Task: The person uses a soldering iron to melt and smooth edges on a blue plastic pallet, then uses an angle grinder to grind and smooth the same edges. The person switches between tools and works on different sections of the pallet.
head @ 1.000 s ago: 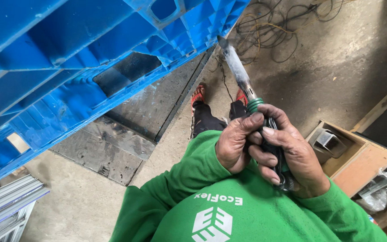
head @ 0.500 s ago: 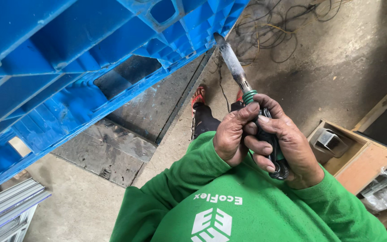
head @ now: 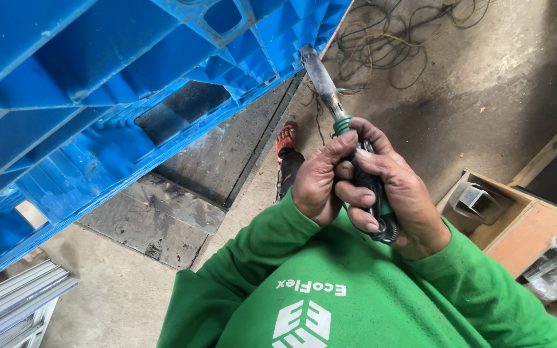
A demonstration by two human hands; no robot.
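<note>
A: Both hands are wrapped around one tool. The left hand (head: 320,187) clasps the black handle of the heat tool (head: 349,148) from the 9 o'clock side, fingers curled shut around it. The right hand (head: 398,200) closes over the same grip from 3 o'clock, a finger hooked across the front.

B: Where does the tip sit?

A: The metal nozzle (head: 320,77) points toward 11 o'clock and meets the lower edge of the blue plastic pallet (head: 98,96), which stands tilted over a dark steel floor plate (head: 182,206). (I cannot tell whether the tip truly touches or only sits just beside the plastic.)

B: Judgement on technique?

A: The two-handed hold looks right for steadiness. I would keep the nozzle square to the pallet rib and both wrists locked, so the tip does not skate off the edge.

B: Hazards?

A: A foot in a red sandal (head: 286,138) sits below the tip, near it. Loose tangled wires (head: 394,45) lie on the concrete at 12 o'clock, well apart. A wooden box (head: 517,225) is at 3 o'clock.
</note>
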